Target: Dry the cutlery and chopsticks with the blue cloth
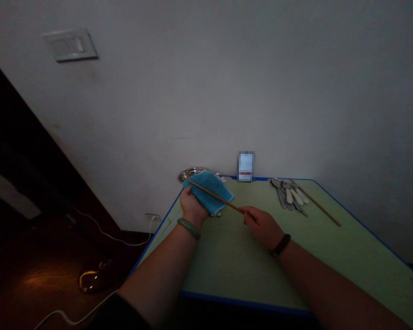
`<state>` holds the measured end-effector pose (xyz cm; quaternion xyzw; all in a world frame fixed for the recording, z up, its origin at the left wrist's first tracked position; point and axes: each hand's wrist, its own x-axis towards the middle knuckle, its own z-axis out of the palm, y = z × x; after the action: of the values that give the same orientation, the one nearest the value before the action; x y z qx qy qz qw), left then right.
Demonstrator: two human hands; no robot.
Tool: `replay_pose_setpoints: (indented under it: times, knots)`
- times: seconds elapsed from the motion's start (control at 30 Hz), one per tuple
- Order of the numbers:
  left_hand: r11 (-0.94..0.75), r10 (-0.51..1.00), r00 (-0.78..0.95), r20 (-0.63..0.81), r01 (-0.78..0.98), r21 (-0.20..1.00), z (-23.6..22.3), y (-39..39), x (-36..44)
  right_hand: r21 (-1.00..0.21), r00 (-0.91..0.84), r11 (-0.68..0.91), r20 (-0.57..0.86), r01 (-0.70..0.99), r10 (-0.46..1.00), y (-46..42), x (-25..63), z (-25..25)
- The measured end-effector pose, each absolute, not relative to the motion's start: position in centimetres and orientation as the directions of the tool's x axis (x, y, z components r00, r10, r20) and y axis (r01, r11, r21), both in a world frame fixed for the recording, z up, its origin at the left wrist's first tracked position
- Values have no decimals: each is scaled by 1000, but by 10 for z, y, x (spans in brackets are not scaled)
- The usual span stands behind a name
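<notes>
The left hand [192,207] curls its fingers around a blue cloth [209,192] beneath a wooden chopstick [216,196], whose long axis slants down rightward to the right hand [262,226], fingers pinched narrowly on its end, nearest the spoons [289,196].

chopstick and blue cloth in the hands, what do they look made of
The chopstick looks like wood or bamboo: matte tan, with no metallic shine. The blue cloth looks like cotton terry, going by its soft, fuzzy nap and paler edge, though the fibre can't be confirmed.
</notes>
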<state>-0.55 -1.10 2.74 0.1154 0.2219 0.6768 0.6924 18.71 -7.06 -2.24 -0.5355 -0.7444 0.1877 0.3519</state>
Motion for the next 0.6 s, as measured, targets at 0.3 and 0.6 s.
replay_pose_setpoints:
  times: [0.3,0.6]
  knots:
    - [48,985,-42,-169,-868,495,25,-10,-4,-655,-199,371,324,658,925,-69,186,-26]
    - [83,988,7,-155,-868,490,23,-11,-3,-654,-266,449,364,609,892,-69,185,-29]
